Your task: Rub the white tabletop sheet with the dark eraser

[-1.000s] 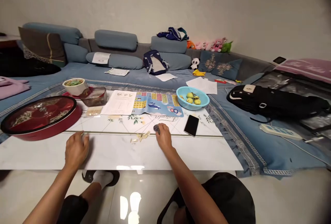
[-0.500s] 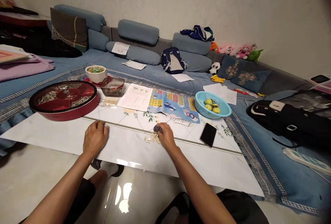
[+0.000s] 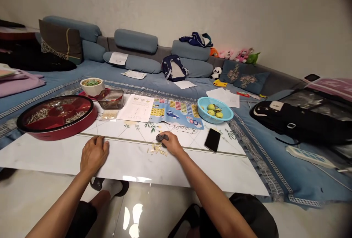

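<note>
My right hand (image 3: 172,144) is closed around a crumpled dark grey cloth (image 3: 162,138) on the white marble-patterned table (image 3: 123,164). Just in front of me, beside that hand and below the cloth, lies a small pile of pale seed shells (image 3: 156,150). Palm down on the table's left part rests my left hand (image 3: 94,154), its fingers stretched out and nothing in it. To the right of my right hand a black phone (image 3: 212,140) lies flat.
A round red snack box (image 3: 59,130), a brown transparent basket (image 3: 110,100) and a white plant pot (image 3: 92,88) stand at left. Printed paper (image 3: 134,109) and a blue chart (image 3: 176,115) lie mid-table. A blue colander (image 3: 216,118) holds green fruit. Behind stands a sofa (image 3: 154,84).
The view has turned a little to the right. My right hand has shifted slightly over the table, and more of the grey cloth shows. My left hand stays resting on the table.
</note>
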A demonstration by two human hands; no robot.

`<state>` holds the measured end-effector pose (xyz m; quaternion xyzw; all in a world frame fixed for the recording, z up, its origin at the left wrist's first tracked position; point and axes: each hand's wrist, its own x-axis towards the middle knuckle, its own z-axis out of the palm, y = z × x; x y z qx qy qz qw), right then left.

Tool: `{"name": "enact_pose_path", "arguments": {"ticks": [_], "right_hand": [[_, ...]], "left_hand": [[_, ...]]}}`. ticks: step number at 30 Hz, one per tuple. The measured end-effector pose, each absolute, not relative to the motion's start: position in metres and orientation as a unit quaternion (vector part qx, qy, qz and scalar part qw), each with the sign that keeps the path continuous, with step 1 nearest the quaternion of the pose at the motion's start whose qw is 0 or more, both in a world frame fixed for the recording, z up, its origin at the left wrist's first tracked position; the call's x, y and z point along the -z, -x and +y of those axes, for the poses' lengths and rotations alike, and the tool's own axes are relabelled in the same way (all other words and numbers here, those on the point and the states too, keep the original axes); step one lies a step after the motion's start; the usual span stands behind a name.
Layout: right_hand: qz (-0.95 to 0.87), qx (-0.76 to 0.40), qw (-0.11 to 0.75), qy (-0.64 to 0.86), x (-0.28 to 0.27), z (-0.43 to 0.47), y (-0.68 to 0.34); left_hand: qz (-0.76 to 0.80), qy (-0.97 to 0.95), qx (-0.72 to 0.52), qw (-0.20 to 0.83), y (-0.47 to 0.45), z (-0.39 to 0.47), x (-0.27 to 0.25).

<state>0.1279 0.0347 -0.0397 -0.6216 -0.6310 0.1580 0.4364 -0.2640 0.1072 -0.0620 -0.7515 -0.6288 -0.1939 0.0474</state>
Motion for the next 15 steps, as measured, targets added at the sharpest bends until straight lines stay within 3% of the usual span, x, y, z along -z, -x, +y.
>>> {"name": "enact_pose_path", "arguments": {"ticks": [7,11,15], "right_hand": [[-0.583,-0.065,0.396,0.707,0.048,-0.086,-0.141],[-0.62,-0.034,0.317,0.717,0.051,-0.062,-0.085],[-0.649,-0.06,0.31,0.693,0.031,-0.023,-0.081]], "left_hand": [[-0.63,0.751,0.187,0.06,0.263,0.113,0.069],[-0.641,0.735,0.222,-0.017,0.263,0.111,0.051],[-0.628,0.671,0.381,-0.095,0.246,0.065,0.006]]}}
